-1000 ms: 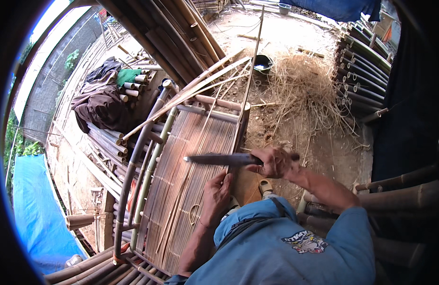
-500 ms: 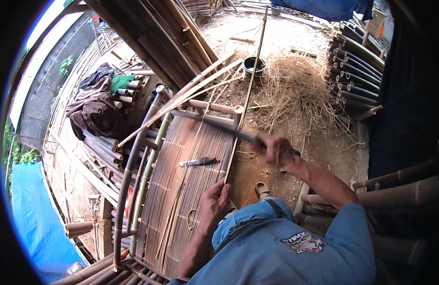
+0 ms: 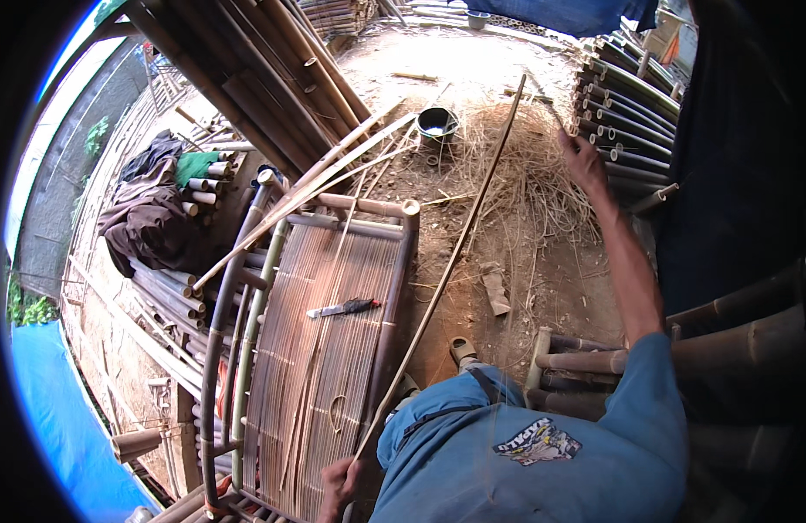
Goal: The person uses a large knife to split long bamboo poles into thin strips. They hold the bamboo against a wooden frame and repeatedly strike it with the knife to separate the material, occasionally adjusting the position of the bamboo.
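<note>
We seem to be shaving the long bamboo strip [image 3: 468, 227], which slants from near left to far right beside the bench [image 3: 285, 349]; our left hand [image 3: 340, 479] grips its near part, our right hand [image 3: 584, 163] is wrapped around a knife [image 3: 555, 116]. Another stroke would call for a firm left grip. The blade blurs against the shavings [image 3: 529, 179]; our left forearm is cut off

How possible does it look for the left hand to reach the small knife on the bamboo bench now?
Probably yes, after releasing the bamboo strip, whose near end the left hand grips. The small knife lies uncovered on the bamboo bench, with the strip passing to its right.
</note>
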{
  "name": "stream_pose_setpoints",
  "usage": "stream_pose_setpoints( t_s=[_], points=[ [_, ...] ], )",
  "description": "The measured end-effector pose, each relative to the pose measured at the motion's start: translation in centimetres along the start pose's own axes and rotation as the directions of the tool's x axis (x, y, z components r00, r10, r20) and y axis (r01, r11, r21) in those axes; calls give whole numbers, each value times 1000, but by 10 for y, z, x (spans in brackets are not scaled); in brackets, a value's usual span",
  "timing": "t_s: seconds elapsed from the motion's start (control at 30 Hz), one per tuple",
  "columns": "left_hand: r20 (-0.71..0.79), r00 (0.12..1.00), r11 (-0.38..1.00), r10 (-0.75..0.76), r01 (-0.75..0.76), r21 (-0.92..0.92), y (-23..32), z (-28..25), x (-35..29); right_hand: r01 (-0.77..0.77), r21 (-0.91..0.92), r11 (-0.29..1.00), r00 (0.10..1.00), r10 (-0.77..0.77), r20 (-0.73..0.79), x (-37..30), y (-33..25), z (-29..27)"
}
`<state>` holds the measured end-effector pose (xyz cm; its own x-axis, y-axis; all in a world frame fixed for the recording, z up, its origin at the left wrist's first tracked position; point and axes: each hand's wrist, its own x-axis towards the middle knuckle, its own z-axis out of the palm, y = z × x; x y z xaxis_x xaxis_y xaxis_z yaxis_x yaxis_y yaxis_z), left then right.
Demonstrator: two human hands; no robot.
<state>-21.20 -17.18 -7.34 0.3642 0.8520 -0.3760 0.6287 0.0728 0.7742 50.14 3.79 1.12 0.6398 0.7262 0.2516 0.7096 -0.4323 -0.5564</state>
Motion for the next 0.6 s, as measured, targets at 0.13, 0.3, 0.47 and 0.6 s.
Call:
stream_pose_setpoints(
  t_s=[0.13,0.3,0.47,0.6],
  points=[
    [-74,991,988,-113,104,-116,-12,0,-3,-14,36,999,1000,14,-10,-12,-22,-8],
    [64,996,888,-62,85,-452,77,8,99,132,250,959,982,-161,97,-112,-79,57],
    [94,995,737,-23,80,-671,169,15,158,655,263,709,653,-705,275,-251,-152,83],
    [93,994,688,-53,104,-718,195,14,154,606,297,738,717,-668,199,-242,-160,83]
  ],
)
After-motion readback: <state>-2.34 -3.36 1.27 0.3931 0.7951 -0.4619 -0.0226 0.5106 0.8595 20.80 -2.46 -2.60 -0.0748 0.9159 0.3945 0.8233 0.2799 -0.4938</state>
